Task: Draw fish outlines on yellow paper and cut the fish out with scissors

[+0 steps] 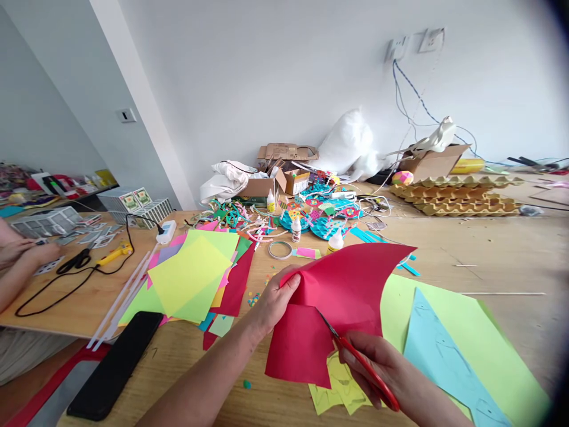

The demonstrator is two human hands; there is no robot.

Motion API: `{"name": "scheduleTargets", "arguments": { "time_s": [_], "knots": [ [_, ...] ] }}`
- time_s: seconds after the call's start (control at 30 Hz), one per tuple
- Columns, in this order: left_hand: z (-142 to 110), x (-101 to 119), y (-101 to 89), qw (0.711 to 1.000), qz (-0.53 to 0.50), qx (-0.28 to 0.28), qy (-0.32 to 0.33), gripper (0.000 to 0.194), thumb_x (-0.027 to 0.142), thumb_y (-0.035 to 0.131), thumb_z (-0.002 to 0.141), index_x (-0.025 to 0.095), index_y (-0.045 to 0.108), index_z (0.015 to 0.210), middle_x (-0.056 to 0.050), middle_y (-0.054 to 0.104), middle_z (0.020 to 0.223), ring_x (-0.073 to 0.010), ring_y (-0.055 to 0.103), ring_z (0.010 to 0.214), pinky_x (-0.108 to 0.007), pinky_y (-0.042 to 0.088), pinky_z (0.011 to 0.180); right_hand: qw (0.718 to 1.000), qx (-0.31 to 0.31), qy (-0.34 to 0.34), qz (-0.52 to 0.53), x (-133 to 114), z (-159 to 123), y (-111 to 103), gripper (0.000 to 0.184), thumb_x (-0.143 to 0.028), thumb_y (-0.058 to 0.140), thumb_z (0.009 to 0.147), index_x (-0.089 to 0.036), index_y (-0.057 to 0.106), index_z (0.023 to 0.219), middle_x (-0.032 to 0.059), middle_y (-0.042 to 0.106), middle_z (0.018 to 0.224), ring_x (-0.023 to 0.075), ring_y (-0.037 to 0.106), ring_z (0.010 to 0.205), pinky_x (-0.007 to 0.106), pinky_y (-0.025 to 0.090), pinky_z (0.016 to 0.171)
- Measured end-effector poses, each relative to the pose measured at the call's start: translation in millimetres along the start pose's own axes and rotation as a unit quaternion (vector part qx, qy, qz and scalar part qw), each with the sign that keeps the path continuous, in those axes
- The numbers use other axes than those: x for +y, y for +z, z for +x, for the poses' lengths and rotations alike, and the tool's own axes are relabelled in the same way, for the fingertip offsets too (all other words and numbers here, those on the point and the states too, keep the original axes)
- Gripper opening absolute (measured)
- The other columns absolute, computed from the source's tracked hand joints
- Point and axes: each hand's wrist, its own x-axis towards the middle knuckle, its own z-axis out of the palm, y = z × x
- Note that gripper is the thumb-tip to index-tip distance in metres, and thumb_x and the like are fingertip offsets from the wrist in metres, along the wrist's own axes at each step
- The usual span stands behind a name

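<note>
My left hand (280, 299) pinches a large sheet of red paper (355, 276) at its left side, thumb on top. Red-handled scissors (362, 359) are held in my right hand (377, 362), their blades at a cut running into the sheet's lower part. Below the cut, a flap of the red sheet hangs down toward the table. Under the scissors lie yellow paper pieces (340, 385) with drawn lines. To the right, a blue paper piece (440, 350) with pen marks rests on a light green sheet (489, 344).
Stacked coloured paper (191, 276) and a black phone (115, 362) lie left. Behind are a tape roll (280, 249), glue bottles (296, 228), craft scraps and egg trays (457, 198). Another person's hands (26, 255) are at far left, near a yellow glue gun (113, 254).
</note>
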Motion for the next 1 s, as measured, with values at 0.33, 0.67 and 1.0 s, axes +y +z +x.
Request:
{"name": "scheduleTargets", "arguments": {
  "time_s": [0.33, 0.67, 1.0],
  "knots": [
    [-0.4, -5.1, -0.8, 0.999, 0.022, 0.028, -0.006, 0.038, 0.046, 0.058, 0.081, 0.018, 0.064, 0.107, -0.005, 0.067, 0.113, -0.0243, 0.057, 0.11, -0.034, 0.042, 0.096, 1.0, 0.005, 0.004, -0.016, -0.1, 1.0, 3.8, 0.048, -0.064, 0.04, 0.084, -0.018, 0.053, 0.075, -0.0071, 0.043, 0.047, 0.0084, 0.036, 0.04, 0.021, 0.027, 0.04],
    [-2.0, -2.8, 0.5, 1.0, -0.03, -0.008, -0.003, 0.035, 0.043, 0.056, 0.082, 0.02, 0.065, 0.106, -0.003, 0.069, 0.109, -0.0227, 0.06, 0.105, -0.034, 0.044, 0.095, 0.997, 0.04, -0.008, -0.059, 2.7, 0.1, 0.1, 0.045, -0.062, 0.047, 0.083, -0.02, 0.052, 0.068, -0.0055, 0.045, 0.049, 0.0092, 0.039, 0.044, 0.021, 0.028, 0.041],
    [-1.6, -3.6, 1.1, 0.999, -0.028, -0.002, -0.027, 0.035, 0.047, 0.058, 0.08, 0.019, 0.067, 0.1, -0.004, 0.07, 0.103, -0.0232, 0.062, 0.1, -0.034, 0.045, 0.092, 0.997, 0.018, -0.025, -0.067, -2.3, -0.1, 2.6, 0.042, -0.056, 0.043, 0.088, -0.019, 0.049, 0.069, -0.0055, 0.044, 0.053, 0.0092, 0.04, 0.047, 0.022, 0.029, 0.043]
  ]
}}
